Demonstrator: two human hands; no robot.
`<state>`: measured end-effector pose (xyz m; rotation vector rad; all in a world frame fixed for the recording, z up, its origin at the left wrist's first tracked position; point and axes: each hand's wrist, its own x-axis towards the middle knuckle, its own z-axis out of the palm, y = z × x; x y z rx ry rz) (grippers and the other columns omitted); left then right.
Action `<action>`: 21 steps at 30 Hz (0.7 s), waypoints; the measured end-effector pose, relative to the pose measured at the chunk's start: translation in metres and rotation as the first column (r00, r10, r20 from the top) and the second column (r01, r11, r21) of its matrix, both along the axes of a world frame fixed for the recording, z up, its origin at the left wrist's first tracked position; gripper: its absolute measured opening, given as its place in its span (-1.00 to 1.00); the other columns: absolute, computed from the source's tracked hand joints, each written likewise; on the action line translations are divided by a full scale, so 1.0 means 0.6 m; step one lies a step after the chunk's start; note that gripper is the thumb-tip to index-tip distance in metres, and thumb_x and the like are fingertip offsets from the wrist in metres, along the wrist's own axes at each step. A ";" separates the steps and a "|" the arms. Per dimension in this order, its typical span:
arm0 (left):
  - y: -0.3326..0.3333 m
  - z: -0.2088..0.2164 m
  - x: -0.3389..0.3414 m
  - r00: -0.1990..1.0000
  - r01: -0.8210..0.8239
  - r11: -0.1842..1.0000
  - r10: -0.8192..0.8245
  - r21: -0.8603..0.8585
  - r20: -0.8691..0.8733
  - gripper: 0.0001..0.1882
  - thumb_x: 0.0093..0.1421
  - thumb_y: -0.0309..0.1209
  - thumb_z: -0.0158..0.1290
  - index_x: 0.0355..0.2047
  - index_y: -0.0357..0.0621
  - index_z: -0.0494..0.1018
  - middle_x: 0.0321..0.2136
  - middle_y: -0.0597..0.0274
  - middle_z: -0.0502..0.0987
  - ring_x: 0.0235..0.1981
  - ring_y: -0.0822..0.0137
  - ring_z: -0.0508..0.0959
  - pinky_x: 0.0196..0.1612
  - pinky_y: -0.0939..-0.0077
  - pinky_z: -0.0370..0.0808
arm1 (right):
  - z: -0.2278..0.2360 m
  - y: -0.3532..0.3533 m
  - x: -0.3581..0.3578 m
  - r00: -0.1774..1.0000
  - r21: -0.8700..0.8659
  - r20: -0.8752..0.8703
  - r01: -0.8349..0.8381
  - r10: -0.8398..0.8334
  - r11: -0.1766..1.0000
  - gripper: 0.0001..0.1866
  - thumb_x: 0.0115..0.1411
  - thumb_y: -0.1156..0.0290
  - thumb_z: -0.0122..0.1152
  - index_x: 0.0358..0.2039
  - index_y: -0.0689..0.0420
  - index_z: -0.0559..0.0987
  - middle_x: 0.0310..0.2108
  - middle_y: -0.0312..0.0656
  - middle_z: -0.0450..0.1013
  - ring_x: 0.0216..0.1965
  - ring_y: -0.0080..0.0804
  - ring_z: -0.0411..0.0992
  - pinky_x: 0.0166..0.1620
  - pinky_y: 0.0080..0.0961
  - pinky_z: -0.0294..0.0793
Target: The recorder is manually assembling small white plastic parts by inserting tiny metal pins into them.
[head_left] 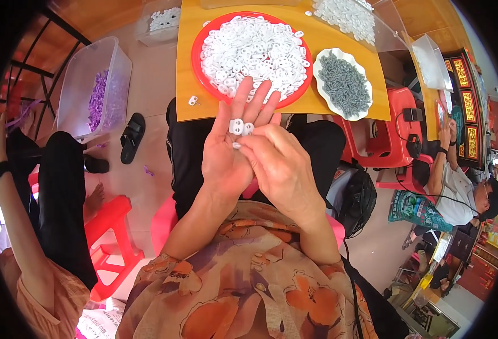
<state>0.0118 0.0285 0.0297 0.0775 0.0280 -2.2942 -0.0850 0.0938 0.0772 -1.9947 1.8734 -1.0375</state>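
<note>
My left hand (224, 150) lies palm up with its fingers stretched out, just in front of the table. Two small white oval plastic pieces (236, 126), each with two holes, rest on it. My right hand (280, 161) reaches across the left palm, thumb and fingers pinched together. At its fingertips a small white bit (237, 146) shows, its kind mostly hidden. Beyond both hands, a red round tray (196, 56) is heaped with white two-holed pieces (254, 53). To its right, a white scalloped dish (320, 85) holds many small grey pieces (345, 83).
The yellow table (189, 85) carries a loose white piece (193, 100) near its edge and a clear bin of white parts (348, 20). At left are a bin (122, 73) with purple pieces, a sandal (132, 137) and a seated person (40, 271). Another person (458, 195) works at right.
</note>
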 end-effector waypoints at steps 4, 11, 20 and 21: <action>-0.007 -0.001 0.001 0.998 -0.005 0.990 -0.005 0.143 0.067 -0.42 0.59 -0.10 -0.26 0.46 -0.16 0.16 0.44 -0.05 0.19 0.47 0.06 0.19 0.48 0.14 0.18 | -0.013 -0.002 -0.011 0.936 -0.003 0.349 0.056 -0.052 0.998 -0.91 0.24 0.59 0.35 -0.24 0.29 0.65 -0.28 -0.15 0.54 -0.33 -0.33 0.50 -0.22 -0.50 0.49; 0.006 -0.025 -0.012 0.881 -0.034 0.905 -0.173 0.423 0.441 -0.63 0.57 -0.19 -0.11 0.12 -0.21 0.47 -0.30 0.38 0.47 -0.33 0.53 0.48 -0.31 0.60 0.51 | 0.009 -0.008 -0.040 0.729 0.251 0.628 0.141 -0.272 0.958 -0.91 0.33 0.56 0.29 -0.26 0.34 0.65 -0.32 -0.23 0.54 -0.36 -0.62 0.44 -0.29 -0.61 0.41; 0.022 0.003 -0.020 0.816 0.112 0.993 -0.106 0.025 0.568 -0.64 0.57 -0.16 -0.10 0.06 -0.18 0.50 -0.56 0.50 0.23 -0.59 0.60 0.19 -0.52 0.66 0.12 | 0.009 -0.008 -0.051 0.937 -0.031 0.200 0.300 -0.288 0.954 -0.95 0.26 0.58 0.33 -0.27 0.28 0.64 -0.34 -0.12 0.54 -0.43 -0.34 0.51 -0.35 -0.47 0.47; 0.023 0.010 -0.021 0.781 0.106 0.993 -0.055 -0.045 0.622 -0.65 0.56 -0.16 -0.08 0.03 -0.17 0.52 -0.57 0.51 0.23 -0.59 0.62 0.18 -0.52 0.66 0.11 | 0.007 -0.008 -0.053 0.940 -0.046 0.182 0.302 -0.289 0.952 -0.95 0.26 0.59 0.33 -0.28 0.28 0.64 -0.34 -0.12 0.54 -0.44 -0.32 0.51 -0.36 -0.45 0.47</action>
